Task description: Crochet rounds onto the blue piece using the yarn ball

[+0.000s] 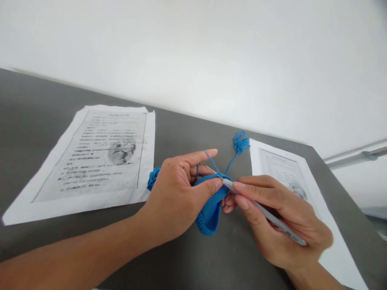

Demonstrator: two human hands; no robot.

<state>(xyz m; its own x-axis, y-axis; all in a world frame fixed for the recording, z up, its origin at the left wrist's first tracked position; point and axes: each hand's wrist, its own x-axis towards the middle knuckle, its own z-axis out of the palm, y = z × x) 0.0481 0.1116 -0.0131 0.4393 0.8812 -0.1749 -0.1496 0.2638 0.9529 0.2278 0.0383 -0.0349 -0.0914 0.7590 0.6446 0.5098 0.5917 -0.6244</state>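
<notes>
My left hand [178, 193] pinches a blue crochet piece [210, 215] by its upper edge, thumb in front. Blue yarn loops over the raised index finger of that hand. A grey-handled crochet hook [272, 217] lies in my right hand [281, 217], gripped like a pen. Its metal tip meets the top edge of the piece, where the working yarn runs. A small orange bit [223, 202] shows beside the piece near my right fingertips; I cannot make out what it is. The lower part of the piece hangs down in a curved fold.
A loose tangle of blue yarn [241, 141] lies farther back on the dark table [187, 129], with a strand leading to the work. More blue yarn [153, 178] shows behind my left hand. Printed sheets lie left [111, 149] and right [281, 165]. A white wall [193, 52] stands behind.
</notes>
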